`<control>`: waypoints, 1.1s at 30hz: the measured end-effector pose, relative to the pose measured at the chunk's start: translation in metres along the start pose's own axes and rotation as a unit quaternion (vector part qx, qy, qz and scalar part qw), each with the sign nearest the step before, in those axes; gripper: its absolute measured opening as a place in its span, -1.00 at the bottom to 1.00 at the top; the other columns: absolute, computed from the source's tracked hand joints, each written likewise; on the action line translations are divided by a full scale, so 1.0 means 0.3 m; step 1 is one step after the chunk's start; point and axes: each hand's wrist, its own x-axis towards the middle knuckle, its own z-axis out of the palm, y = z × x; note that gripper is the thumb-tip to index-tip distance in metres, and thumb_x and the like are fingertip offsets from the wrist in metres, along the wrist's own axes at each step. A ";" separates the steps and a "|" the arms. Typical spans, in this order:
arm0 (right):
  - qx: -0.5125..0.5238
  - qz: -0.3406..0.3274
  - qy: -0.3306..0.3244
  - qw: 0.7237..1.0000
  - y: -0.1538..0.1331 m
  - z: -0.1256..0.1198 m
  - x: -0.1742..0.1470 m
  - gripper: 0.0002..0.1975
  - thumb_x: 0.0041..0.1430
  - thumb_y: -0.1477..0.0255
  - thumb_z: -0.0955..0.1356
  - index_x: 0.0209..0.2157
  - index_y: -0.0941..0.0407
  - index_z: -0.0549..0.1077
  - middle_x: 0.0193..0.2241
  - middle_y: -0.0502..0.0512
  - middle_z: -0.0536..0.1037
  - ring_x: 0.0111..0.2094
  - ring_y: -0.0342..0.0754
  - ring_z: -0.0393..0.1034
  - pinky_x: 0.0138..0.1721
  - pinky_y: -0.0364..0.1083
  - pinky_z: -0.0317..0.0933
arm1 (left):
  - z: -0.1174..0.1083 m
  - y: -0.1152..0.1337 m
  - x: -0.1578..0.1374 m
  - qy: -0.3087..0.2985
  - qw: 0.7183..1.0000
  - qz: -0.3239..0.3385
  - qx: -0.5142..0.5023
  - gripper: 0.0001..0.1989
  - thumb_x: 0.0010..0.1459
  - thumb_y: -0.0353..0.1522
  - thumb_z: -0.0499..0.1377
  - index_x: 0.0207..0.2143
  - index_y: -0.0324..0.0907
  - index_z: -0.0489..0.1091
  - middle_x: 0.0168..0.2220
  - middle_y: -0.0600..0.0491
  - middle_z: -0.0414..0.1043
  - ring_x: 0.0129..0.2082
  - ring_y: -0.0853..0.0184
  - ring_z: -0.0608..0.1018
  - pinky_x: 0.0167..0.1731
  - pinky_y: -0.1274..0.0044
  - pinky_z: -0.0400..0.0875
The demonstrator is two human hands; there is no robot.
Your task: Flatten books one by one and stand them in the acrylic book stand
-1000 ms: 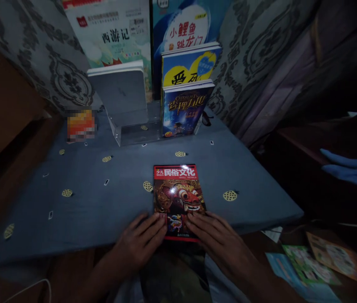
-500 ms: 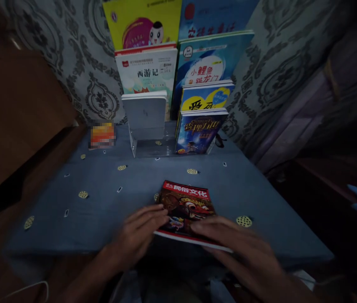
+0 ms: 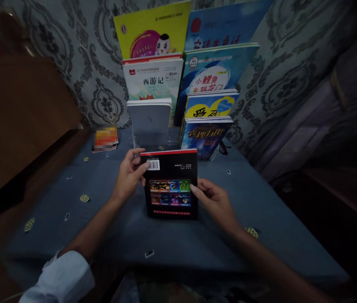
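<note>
A thin book point(image 3: 170, 170) with a black back cover, a red edge and rows of small pictures stands tilted up over the table, upside down. My left hand point(image 3: 131, 170) grips its upper left corner, thumb on the barcode. My right hand point(image 3: 211, 198) pinches its right edge with the thumb on the cover. Just behind the book is a clear display stand point(image 3: 174, 139). It holds a plain grey-white-backed book point(image 3: 150, 118) at front left and a dark blue book point(image 3: 205, 136) at front right. The front cover of the held book is hidden.
Taller books rise behind in tiers, among them a white book point(image 3: 153, 80), a teal book point(image 3: 219, 67) and a yellow book point(image 3: 153, 31). A blurred orange item point(image 3: 105, 138) lies at the table's back left. A patterned cloth covers the table point(image 3: 99, 235). Patterned curtain point(image 3: 105, 97) hangs behind.
The book has been lifted from near the front edge, flipped so its back cover faces me, and moved toward the stand. Both hands have gone from lying on it to gripping its edges.
</note>
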 end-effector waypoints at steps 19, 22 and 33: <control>-0.494 -0.152 -0.093 0.851 0.217 -0.041 -0.003 -0.62 0.34 0.43 0.20 0.11 0.14 0.44 0.16 0.31 0.45 0.23 0.20 0.28 0.16 0.27 0.23 | -0.023 -0.283 -0.054 -0.132 0.739 0.064 0.658 -0.69 0.37 -0.40 0.01 0.09 -0.25 0.38 0.14 -0.17 0.42 0.08 0.10 0.50 0.09 0.24 0.38; -0.469 -0.164 -0.148 0.855 0.188 0.020 0.032 -0.56 0.32 0.49 0.18 0.18 0.13 0.38 0.19 0.27 0.44 0.28 0.13 0.22 0.27 0.27 0.10 | -0.023 -0.286 -0.055 -0.138 0.740 0.070 0.655 -0.70 0.39 -0.39 -0.01 0.08 -0.22 0.39 0.15 -0.18 0.42 0.08 0.12 0.51 0.08 0.25 0.38; -0.358 -0.158 -0.263 0.882 0.209 0.271 0.217 -0.34 0.22 0.61 0.16 0.36 0.35 0.04 0.33 0.44 0.21 0.37 0.11 0.04 0.35 0.21 0.03 | -0.042 -0.263 -0.044 -0.148 0.765 0.075 0.622 -0.72 0.30 -0.50 0.04 0.02 -0.22 0.40 0.02 -0.14 0.53 0.01 0.14 0.57 0.03 0.30 0.45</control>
